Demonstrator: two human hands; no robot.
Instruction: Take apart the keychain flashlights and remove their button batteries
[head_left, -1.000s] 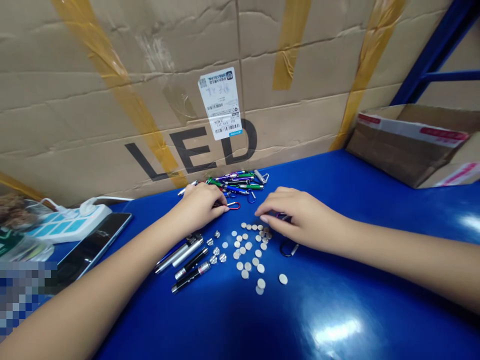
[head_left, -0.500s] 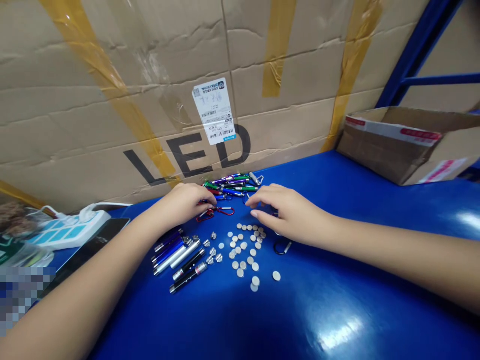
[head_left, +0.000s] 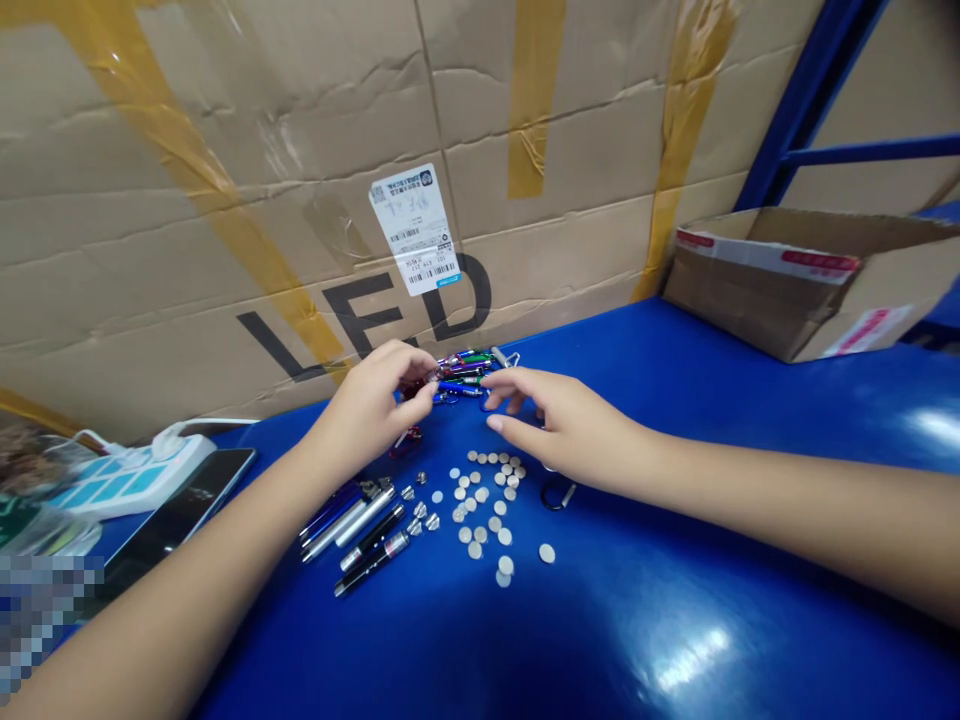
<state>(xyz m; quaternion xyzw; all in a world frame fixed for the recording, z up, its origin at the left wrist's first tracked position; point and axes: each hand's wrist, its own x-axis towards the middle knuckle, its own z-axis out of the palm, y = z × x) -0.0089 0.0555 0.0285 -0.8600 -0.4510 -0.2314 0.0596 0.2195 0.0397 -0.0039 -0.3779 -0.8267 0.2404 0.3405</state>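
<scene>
My left hand (head_left: 382,400) is closed at the near left side of a pile of coloured laser pointers (head_left: 465,388). Thumb and fingertips pinch a dark red laser pointer with a shiny end, mostly hidden by the fingers. Just below it lies a red carabiner clip (head_left: 406,440). My right hand (head_left: 551,412) hovers at the pile's right side, thumb and fingers apart, with nothing visible in it. Between me and the pile are several loose button cells (head_left: 480,494). To their left lie a row of silver, blue and black laser pointers (head_left: 365,515) and small silver caps (head_left: 418,525).
A large cardboard box (head_left: 315,180) walls off the back of the blue table (head_left: 637,600). At the right stands an open carton (head_left: 750,290) beside a blue metal frame (head_left: 817,110). A power strip (head_left: 142,470) and a dark tablet-like panel (head_left: 176,515) are at the left.
My left hand has lifted off the red carabiners and now pinches a red laser pointer at the pile. The right hand has hardly moved. The camera view has shifted slightly.
</scene>
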